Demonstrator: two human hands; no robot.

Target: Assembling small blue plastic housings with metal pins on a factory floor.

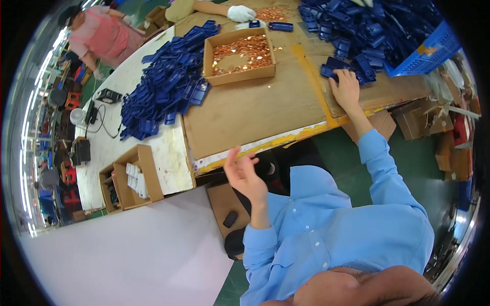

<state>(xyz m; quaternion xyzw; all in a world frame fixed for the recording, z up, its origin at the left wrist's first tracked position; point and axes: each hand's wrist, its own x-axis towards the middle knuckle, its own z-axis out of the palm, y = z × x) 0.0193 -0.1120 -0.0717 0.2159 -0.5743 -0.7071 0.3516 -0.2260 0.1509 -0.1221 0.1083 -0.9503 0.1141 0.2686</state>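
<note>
My right hand point(346, 91) reaches to the near edge of a large heap of blue plastic parts point(367, 30). Its thumb and bent fingers are at one blue plastic part point(334, 66), partly covering it; the fingertips' undersides are hidden. My left hand point(246, 178) hovers just off the table's near edge, palm turned up, fingers apart, with nothing in it. Left of the middle of the table, an open cardboard tray point(240, 77) contains many small copper-coloured metal pieces point(245, 53). A second heap of blue plastic parts point(163, 84) lies to its left.
A blue crate point(426, 53) leans at the far right, by the heap. Across the table, a co-worker's gloved hand point(241, 14) is near blue parts and more copper pieces. Another person point(104, 35) stands far left. A divided cardboard box point(145, 173) sits on the white table at left.
</note>
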